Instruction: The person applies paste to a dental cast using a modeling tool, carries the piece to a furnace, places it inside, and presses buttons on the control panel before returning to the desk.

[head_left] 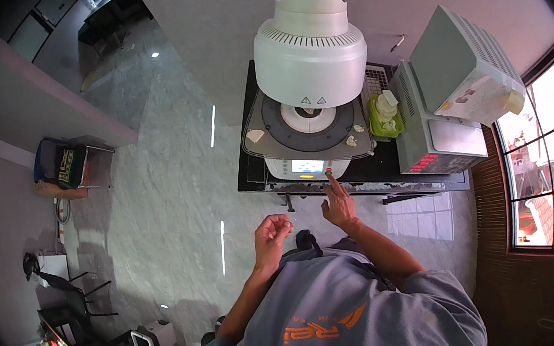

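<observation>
My right hand (340, 205) reaches forward with its index finger stretched out. That fingertip is at the buttons on the right end of the front control panel (339, 166) of a white furnace. Nothing shows in this hand. My left hand (273, 236) hovers in front of the table with its fingers curled in and the thumb against them; whether something small is pinched there is hidden. Above the panel, the furnace's white dome-shaped head (311, 66) hangs over a dark round platform (280, 131) with a white centre. Small white pieces lie on the surrounding tray, including a flat block (256, 136).
A green basket (378, 127) with pale items stands right of the furnace. Beside it is a grey unit (417, 143) with a red display and a box-shaped housing (459, 60). The dark table's front edge (387, 184) is just beyond my right hand. A chair (71, 165) stands far left.
</observation>
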Available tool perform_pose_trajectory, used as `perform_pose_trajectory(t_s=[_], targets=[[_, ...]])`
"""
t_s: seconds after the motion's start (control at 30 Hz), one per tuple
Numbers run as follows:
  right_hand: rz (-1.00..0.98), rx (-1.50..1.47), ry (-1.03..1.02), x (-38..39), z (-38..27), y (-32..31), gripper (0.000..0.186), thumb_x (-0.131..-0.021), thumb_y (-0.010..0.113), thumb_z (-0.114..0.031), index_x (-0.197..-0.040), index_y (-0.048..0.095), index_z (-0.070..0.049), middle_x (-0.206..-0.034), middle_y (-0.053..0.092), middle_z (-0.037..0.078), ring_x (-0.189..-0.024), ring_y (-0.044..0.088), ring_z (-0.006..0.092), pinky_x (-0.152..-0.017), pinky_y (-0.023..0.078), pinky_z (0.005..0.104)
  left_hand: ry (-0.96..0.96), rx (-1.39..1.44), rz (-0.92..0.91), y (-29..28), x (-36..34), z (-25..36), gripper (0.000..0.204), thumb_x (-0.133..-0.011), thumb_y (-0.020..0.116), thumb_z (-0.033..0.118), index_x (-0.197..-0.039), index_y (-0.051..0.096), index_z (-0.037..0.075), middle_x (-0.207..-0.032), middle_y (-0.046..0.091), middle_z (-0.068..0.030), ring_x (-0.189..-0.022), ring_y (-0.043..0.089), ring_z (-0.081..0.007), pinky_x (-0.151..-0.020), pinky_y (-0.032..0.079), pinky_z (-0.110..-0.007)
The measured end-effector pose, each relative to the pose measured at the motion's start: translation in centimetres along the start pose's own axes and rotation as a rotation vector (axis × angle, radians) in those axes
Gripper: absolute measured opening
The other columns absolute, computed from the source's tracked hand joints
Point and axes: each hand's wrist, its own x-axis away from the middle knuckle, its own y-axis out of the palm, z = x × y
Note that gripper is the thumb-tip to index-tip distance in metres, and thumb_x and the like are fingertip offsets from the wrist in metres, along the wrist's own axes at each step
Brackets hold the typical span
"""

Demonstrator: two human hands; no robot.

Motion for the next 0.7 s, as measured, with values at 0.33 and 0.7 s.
perform_pose_trajectory(t_s=[0.33,0.7], targets=[[0.05,-0.063,0.071,-0.2,1.4,0.6,0.03,-0.071,0.074,-0.006,-0.101,0.069,-0.004,-0.125,0.056,0.015,-0.115,0.061,0.0355,-0.085,0.057,0.0474,0.006,-0.019,0.004,-0.1,1.3,-0.3,0.015,-0.1,0.066,0.007,-0.114,0.066,0.001,-0.098,0.072,-0.0066,-0.087,0.064,-0.0111,-0.081,0.05,-0.027],[-0.153,0.176,0.211,3.1,3.5,0.0,0.031,-0.074,0.073,-0.01,-0.104,0.074,-0.002,-0.149,0.045,0.014,-0.137,0.047,0.037,-0.099,0.053,0.0487,-0.006,-0.024,-0.028,0.5,1.2,-0.6,0.015,-0.099,0.066,0.006,-0.114,0.066,0.001,-0.099,0.072,-0.0069,-0.088,0.066,-0.0119,-0.081,0.051,-0.027]])
